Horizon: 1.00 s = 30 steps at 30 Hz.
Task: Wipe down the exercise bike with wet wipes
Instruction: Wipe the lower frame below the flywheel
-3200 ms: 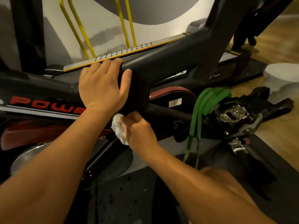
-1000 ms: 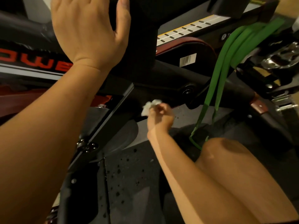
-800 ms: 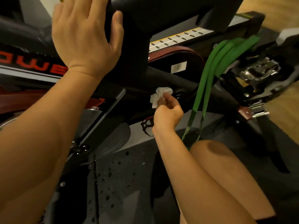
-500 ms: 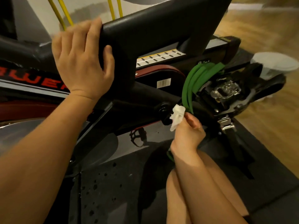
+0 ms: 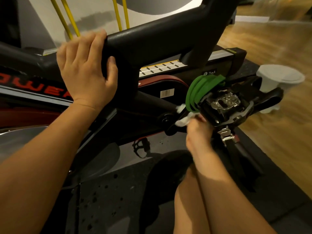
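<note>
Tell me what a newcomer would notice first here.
The bright green band loops beside the pedal, right of centre. Just below it, the right hand pinches a white wipe against the crank arm. Upper left, the left hand grips the bike's black frame bar.

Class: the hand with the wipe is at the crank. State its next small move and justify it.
Probably slide the wipe along the crank arm toward the pedal: the right hand presses it there beside the green band, the pedal lies just beyond, and the left hand grips the frame.
</note>
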### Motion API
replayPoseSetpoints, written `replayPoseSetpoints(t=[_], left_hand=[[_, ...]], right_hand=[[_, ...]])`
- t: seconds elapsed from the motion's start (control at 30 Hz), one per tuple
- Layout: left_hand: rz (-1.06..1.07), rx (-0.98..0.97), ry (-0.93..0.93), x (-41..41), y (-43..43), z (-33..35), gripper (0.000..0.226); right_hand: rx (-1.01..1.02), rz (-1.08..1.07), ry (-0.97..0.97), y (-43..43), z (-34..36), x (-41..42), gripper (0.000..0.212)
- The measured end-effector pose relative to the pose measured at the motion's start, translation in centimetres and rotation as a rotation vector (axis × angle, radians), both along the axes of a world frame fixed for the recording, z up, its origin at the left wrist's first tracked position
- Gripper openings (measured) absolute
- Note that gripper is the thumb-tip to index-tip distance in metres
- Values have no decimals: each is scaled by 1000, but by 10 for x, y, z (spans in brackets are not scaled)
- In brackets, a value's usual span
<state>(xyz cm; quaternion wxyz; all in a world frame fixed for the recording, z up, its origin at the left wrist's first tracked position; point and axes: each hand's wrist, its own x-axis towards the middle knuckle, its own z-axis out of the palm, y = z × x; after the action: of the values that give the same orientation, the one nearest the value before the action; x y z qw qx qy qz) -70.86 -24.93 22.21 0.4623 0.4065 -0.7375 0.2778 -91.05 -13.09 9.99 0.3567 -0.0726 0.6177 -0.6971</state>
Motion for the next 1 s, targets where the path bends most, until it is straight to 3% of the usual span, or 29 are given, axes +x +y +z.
replayPoseSetpoints(t=[0.1,0.23,0.3,0.4,0.53,0.6,0.67,0.73,0.83,0.9,1.0], left_hand=[[8,-21,12,-3,-1,-2,48],[27,-22,11,-4,0,-1,48],[24,-25,5,-4,0,-2,48],[41,-32,-7,-5,-1,-3,49],[55,-31,-10,-3,-4,-4,49],[62,-50,-16,-3,-6,-5,49],[59,-54,-20,-4,-7,-6,50],[64,-51,-27,-3,-9,-7,50],[70,-67,-28,-2,-10,-8,50],[73,-77,-31,-4,-9,-8,49],[83,-62,-45,-4,-7,-6,50]], right_hand=[[-31,44,90,-4,-3,-6,26],[232,299,376,-2,-24,7,32],[131,353,302,-2,-11,-11,27],[-125,493,224,-3,-6,-40,45],[-195,609,119,3,-26,-47,29],[-98,646,232,3,-30,-45,49],[-4,655,413,1,-24,-48,45],[-119,582,454,-4,-9,-50,28],[-317,519,353,-4,6,-42,35],[-206,470,316,1,-6,-26,45],[149,473,656,13,-26,-3,46]])
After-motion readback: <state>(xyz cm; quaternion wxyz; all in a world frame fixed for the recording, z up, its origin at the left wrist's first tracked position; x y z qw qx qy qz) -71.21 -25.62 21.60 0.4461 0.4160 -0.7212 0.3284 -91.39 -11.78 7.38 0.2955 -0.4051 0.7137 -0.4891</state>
